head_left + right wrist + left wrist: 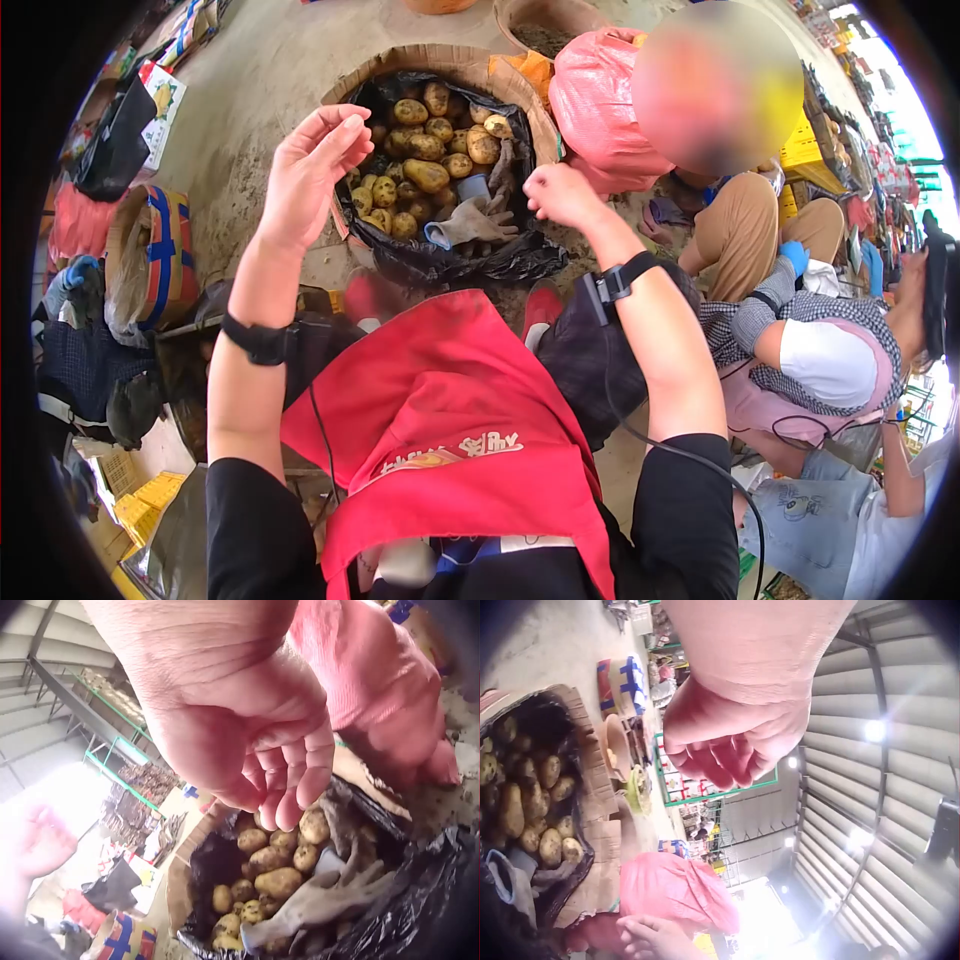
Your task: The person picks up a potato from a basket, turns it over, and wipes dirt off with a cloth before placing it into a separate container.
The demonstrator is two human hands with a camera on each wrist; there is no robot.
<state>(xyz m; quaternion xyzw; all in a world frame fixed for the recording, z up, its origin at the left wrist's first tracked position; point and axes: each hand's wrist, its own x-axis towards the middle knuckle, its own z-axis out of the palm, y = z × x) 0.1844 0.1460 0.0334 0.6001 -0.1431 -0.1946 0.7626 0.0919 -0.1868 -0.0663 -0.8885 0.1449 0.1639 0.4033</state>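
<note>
My left hand point(308, 168) is raised at the left rim of a cardboard box point(480, 72), its fingers loosely bent and nothing in them. Over the box's right side hovers my right hand point(565, 196); the right wrist view shows its fingers point(293, 769) relaxed and curled, also holding nothing. Potatoes point(427, 177) with dirt on their skins fill the box, which is lined with a black plastic bag point(510, 262). On top of them, at the near side, lie grey work gloves point(472, 226), one with a blue cuff edge.
A full pink mesh sack point(598, 105) stands against the box's right side. Behind it is a brown tub point(540, 25). Another person sits at right, knees point(742, 225) close to my right arm. A taped carton point(165, 255) stands at left. Cables run from both wrist straps.
</note>
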